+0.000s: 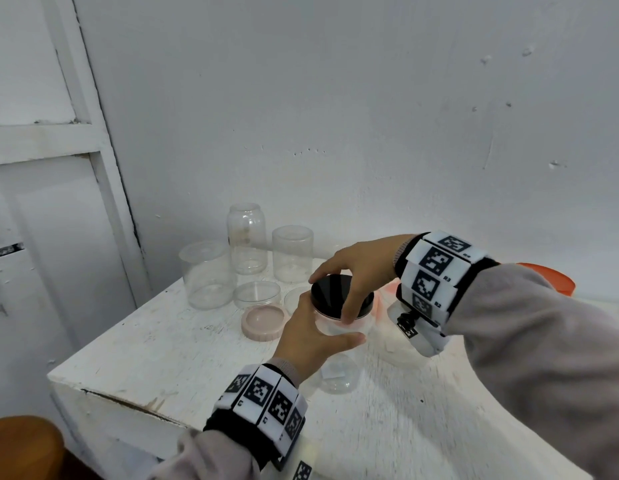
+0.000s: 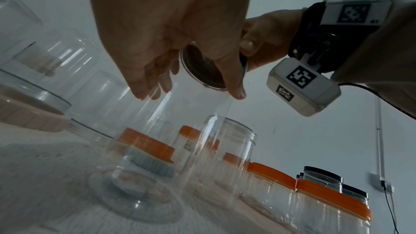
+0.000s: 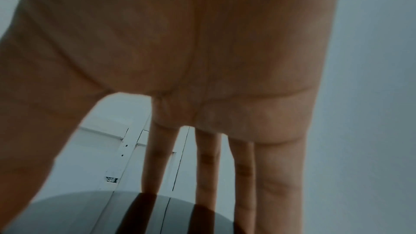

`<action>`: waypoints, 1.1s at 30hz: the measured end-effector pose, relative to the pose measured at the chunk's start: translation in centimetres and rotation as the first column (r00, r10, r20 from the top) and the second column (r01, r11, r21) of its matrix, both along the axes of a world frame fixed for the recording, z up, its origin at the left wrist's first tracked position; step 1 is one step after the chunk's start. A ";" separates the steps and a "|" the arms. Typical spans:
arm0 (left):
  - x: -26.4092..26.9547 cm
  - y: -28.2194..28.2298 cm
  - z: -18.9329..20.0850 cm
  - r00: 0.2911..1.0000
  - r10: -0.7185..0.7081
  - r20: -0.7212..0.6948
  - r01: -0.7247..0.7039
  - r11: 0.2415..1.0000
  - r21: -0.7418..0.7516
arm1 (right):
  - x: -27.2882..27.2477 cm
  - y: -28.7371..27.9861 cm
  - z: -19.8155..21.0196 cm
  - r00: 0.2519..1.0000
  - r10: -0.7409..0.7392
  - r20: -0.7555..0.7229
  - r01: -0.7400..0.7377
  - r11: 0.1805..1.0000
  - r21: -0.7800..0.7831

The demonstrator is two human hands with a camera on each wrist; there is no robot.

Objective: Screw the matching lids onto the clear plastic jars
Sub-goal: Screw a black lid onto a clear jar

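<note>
A clear jar [image 1: 339,327] stands on the white table [image 1: 162,344]; the left hand [image 1: 309,337] wraps its side, thumb and fingers curled around it; the right hand [image 1: 356,271] grips the black lid [image 1: 330,289] from above, fingertips clasping the rim atop the jar.

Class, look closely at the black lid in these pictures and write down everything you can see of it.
The black lid is round, low and flat-topped, with a glossy surface that looks like plastic. It sits level on the mouth of a clear jar near the middle of the white table. The right hand reaches over it, fingers and thumb curled round its rim. The left hand holds the jar just below. From beneath, its underside looks dull with a paler rim.
</note>
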State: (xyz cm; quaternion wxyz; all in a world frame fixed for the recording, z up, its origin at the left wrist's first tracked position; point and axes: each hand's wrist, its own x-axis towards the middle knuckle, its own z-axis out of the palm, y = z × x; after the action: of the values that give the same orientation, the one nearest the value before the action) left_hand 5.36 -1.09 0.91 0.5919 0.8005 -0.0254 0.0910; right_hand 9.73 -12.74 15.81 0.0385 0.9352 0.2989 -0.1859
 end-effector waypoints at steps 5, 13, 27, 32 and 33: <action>0.0 0.0 0.0 1.000 -0.013 -0.004 0.013 1.000 -0.017 | 0.0 0.6 -0.8 0.990 -0.075 0.119 0.077 0.997 -0.009; -0.2 -0.1 0.1 1.000 -0.004 0.007 0.004 1.000 -0.019 | -0.1 0.4 0.1 0.999 -0.016 0.035 0.018 0.998 -0.056; -0.1 0.0 -0.1 1.000 -0.005 0.007 0.005 1.000 -0.017 | -0.3 0.5 -0.3 0.998 -0.050 0.036 0.052 0.997 -0.057; 0.0 0.0 -0.1 1.000 -0.009 0.000 0.009 1.000 -0.025 | -0.1 0.5 -0.3 0.997 -0.030 0.068 0.030 1.000 -0.002; 0.0 0.0 -0.1 1.000 -0.012 -0.001 0.012 1.000 -0.027 | -0.2 0.6 -0.5 0.995 -0.046 0.086 0.046 0.999 0.002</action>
State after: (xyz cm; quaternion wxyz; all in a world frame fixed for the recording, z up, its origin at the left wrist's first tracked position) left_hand 5.34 -1.05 0.83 0.6031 0.7923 -0.0285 0.0875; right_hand 9.56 -12.14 15.33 0.0469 0.9490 0.2754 -0.1462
